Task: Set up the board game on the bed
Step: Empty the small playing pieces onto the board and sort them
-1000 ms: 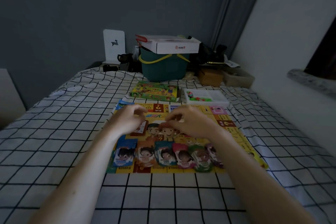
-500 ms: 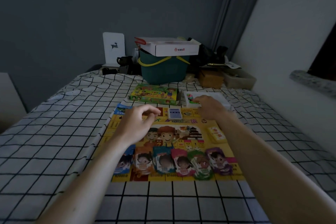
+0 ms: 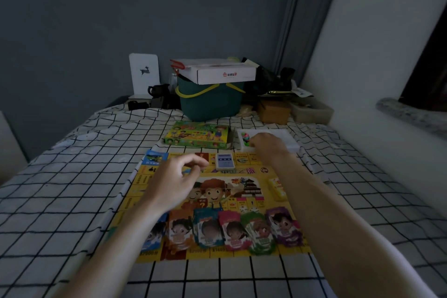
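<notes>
A yellow game board (image 3: 263, 178) lies flat on the checked bed sheet. Several character card stacks (image 3: 232, 232) line its near edge. A blue card deck (image 3: 224, 161) sits near its far edge and a yellow deck (image 3: 277, 187) at its right. My left hand (image 3: 175, 180) hovers over the board's left part, fingers loosely curled, holding nothing I can see. My right hand (image 3: 268, 146) reaches into the white tray (image 3: 285, 139) of small coloured pieces (image 3: 245, 137) beyond the board; its fingertips are hidden. The green game box (image 3: 197, 138) lies left of the tray.
A teal basket (image 3: 209, 101) with a white carton (image 3: 222, 74) on top stands at the bed's far end, beside a brown box (image 3: 273, 110) and clutter. A white wall and a stone ledge (image 3: 411, 113) run along the right.
My right hand left the board's centre and reached forward to the white tray. The blue deck now lies uncovered on the board. My left hand has opened slightly and stayed over the board.
</notes>
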